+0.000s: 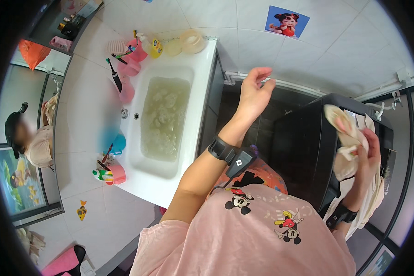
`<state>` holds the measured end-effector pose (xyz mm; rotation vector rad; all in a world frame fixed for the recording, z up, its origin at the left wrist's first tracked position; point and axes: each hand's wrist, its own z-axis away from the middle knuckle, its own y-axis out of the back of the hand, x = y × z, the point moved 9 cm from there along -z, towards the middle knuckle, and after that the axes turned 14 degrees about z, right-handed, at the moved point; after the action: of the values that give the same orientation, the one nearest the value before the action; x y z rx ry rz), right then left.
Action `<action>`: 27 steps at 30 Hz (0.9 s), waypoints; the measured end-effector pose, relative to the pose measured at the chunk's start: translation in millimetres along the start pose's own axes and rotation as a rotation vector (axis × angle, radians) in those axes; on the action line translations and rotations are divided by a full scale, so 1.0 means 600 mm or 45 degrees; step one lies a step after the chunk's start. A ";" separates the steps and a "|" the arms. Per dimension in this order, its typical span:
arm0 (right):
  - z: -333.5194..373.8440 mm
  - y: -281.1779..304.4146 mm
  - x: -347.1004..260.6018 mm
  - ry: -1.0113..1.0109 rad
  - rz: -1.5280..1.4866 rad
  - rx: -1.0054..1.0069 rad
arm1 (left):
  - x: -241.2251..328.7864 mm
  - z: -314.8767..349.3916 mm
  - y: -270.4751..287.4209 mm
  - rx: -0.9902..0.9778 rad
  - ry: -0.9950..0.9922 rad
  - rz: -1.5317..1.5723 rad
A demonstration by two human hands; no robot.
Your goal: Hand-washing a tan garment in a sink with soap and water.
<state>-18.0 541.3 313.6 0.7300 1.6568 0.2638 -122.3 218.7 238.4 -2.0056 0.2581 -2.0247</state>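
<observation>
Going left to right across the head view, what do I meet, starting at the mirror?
Mirror, black electric toothbrush, cloudy water in the white sink, left hand, pale cloth gripped in the right hand.

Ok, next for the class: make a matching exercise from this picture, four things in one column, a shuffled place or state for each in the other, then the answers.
Column one
1. Left hand
2. Right hand
3. White basin
4. Cartoon picture

Column two
A. fixed to the tiled wall
B. holding a cream cloth
C. raised, holding nothing
D. contains cloudy water

Pairs: 1-C, 2-B, 3-D, 4-A
</observation>
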 end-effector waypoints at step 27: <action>0.036 -0.290 -0.206 0.199 -0.606 -1.097 | -0.010 -0.004 0.023 0.034 0.164 0.352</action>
<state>-45.2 328.5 312.6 -0.3344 1.5998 0.6419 -123.6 207.7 228.2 -1.7168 0.5025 -1.9699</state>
